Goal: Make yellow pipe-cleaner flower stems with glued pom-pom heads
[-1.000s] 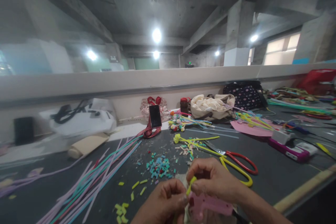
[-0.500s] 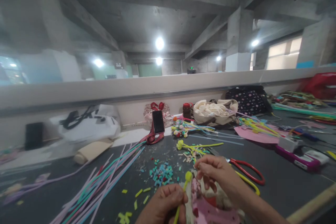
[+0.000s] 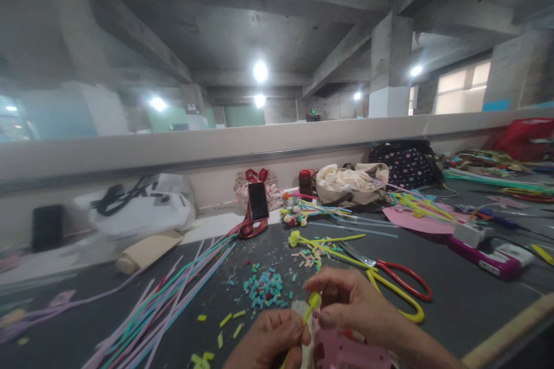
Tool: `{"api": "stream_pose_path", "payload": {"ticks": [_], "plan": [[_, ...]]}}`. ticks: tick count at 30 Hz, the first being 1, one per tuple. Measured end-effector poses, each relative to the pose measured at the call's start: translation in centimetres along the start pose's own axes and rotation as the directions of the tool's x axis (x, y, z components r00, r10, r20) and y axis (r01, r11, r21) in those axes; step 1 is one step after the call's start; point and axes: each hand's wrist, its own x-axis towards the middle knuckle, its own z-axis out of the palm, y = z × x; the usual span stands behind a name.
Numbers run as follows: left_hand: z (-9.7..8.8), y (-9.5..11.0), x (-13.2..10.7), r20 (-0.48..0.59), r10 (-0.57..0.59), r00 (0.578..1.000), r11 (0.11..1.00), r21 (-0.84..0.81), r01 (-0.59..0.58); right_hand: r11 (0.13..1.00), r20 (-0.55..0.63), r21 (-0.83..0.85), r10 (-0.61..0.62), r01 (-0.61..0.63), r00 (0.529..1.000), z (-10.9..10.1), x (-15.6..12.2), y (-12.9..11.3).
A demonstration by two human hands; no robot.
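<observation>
My left hand [image 3: 270, 337] is closed in a pinch on a yellow pipe cleaner [image 3: 308, 315], just below its rounded, bud-like tip. Around that tip curves my right hand [image 3: 352, 305], with thumb and index finger apart; whether they touch it I cannot tell. Beneath both hands is a pink object [image 3: 346, 351], partly hidden. Red-and-yellow-handled scissors [image 3: 396, 279] lie right of my right hand. Beyond the hands rests another yellow pipe cleaner piece with a knobbed end [image 3: 294, 238]. Small blue and teal snippets [image 3: 265, 288] are heaped past my left hand, and yellow snippets [image 3: 225, 320] lie left of it.
Long pastel pipe cleaners [image 3: 173, 300] spread across the left. A phone [image 3: 258, 202] leans against a floral pouch at the back. Farther right are a bundle of colourful stems [image 3: 296, 210], a cream cloth bag [image 3: 352, 181] and a purple power strip [image 3: 485, 256].
My right hand has moved left and down to the yellow tip, its fingers now spread around it. The scissors show more fully. The view has shifted slightly.
</observation>
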Motion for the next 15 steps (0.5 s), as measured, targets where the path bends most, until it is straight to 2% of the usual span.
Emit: {"api": "stream_pose_path", "payload": {"ticks": [11,15], "plan": [[0.1,-0.02,-0.03,-0.012,-0.026,1.0,1.0,0.011,0.027,0.989,-0.063,-0.147,0.011,-0.02,0.998,0.36,0.06,-0.17],[0.08,0.03,-0.12,-0.005,-0.021,1.0,1.0,0.012,0.021,0.995,-0.037,-0.102,0.007,-0.01,0.999,0.17,0.04,-0.17]]}}
